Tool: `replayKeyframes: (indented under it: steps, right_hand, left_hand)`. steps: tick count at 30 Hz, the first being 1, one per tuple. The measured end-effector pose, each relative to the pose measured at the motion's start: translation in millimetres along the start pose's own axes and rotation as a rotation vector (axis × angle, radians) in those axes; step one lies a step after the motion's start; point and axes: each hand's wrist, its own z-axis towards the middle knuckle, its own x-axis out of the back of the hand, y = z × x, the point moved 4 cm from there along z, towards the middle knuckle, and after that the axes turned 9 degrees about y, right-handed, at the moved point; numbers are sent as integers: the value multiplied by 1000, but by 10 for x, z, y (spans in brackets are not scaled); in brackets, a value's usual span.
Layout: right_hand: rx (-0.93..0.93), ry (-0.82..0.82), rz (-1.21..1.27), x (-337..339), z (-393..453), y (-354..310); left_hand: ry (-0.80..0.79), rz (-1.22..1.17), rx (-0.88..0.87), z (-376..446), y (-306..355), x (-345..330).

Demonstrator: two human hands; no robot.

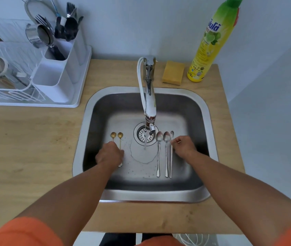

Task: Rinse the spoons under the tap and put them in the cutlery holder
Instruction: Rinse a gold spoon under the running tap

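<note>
Wooden counter, steel sink [205,110], tap [150,103] running. Our left hand [109,154] closes over two gold spoons [116,136]; our right hand [183,145] pinches the nearest of three silver spoons [162,151]. Pickup underway. Next: lift into the stream between both hands; holder [55,71] lies far beyond the left hand.

Gold spoons [116,137] beside silver spoons [166,150] in steel-grey sink [185,195]; yellow sponge [173,73]; yellow-green bottle [210,43], lime-patterned perhaps; white holder [55,71]; orange sleeves [23,233].

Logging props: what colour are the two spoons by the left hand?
Gold; the two spoons show clearly in the head view.
</note>
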Motion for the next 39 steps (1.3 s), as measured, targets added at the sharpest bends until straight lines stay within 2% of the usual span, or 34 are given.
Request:
replayKeyframes:
  steps: [8,12,18,20,24,28,33,39]
  right_hand:
    - [-60,80,-144,-92,72,61]
    - [-35,105,-228,-95,29,39]
    - [97,233,-222,-58,-152,-91]
    - [156,175,-139,-132,-206,-178]
    - [212,-91,22,-388,-292,-380]
    - [137,-301,169,-534,-367,-521]
    - [18,-363,181,-540,-430,-487]
    - [4,-370,210,-489,-454,-432]
  left_hand:
    - [2,-102,114,136,4,-88]
    - [-55,-169,147,155,27,-112]
    - [-128,-139,80,121,110,-89]
    - [-159,-173,63,63,156,-78]
    - [-170,-170,29,-130,286,-2]
    - [-185,-192,-29,-357,417,44]
    - [-193,-169,-86,-611,560,101]
    - [-204,-189,-183,-720,653,93]
